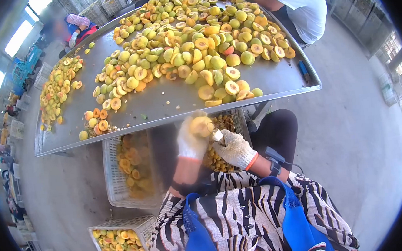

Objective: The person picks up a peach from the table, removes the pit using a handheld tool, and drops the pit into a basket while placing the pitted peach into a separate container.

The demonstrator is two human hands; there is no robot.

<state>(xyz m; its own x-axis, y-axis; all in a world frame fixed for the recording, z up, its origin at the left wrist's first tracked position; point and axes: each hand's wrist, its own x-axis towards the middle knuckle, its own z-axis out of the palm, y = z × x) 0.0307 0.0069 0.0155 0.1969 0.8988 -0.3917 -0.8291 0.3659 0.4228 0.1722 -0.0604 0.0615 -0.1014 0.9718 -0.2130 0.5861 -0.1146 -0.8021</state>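
Note:
My left hand [192, 137], in a white work glove and blurred by motion, holds a yellow peach half [201, 126] just in front of the table's near edge. My right hand [235, 149], also gloved, is closed round the white handle of a small pitting tool [217, 135]. The tool's thin metal loop is beside the fruit; whether it touches the flesh I cannot tell. Below both hands sits a container of small brown pits [218, 163]. On the metal table [153, 111] beyond lie heaps of halved peaches [177, 48].
A white crate [113, 178] with peach halves stands below my left hand, another [145, 225] at the lower left. A blue-handled tool [303, 69] lies at the table's right corner. Co-workers sit at the far left [82, 26] and far right [302, 9].

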